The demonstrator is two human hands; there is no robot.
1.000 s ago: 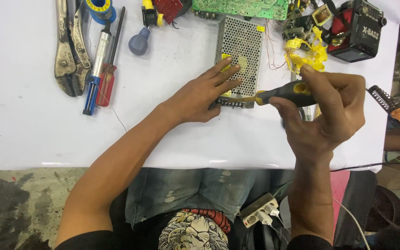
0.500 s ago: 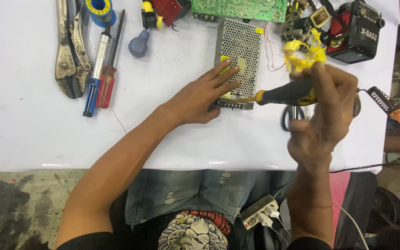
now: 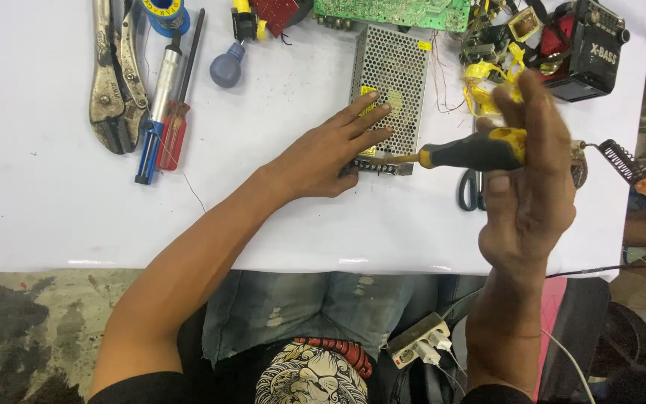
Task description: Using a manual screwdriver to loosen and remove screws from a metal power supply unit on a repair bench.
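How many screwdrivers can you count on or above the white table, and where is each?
3. A blue-handled screwdriver and a red-handled screwdriver lie side by side beside the locking pliers; the right hand holds a black-and-yellow screwdriver. Clutter may hide more.

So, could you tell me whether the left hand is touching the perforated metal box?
Touching. The head view shows the left hand lying flat with its fingers spread across the perforated metal box, no gap visible.
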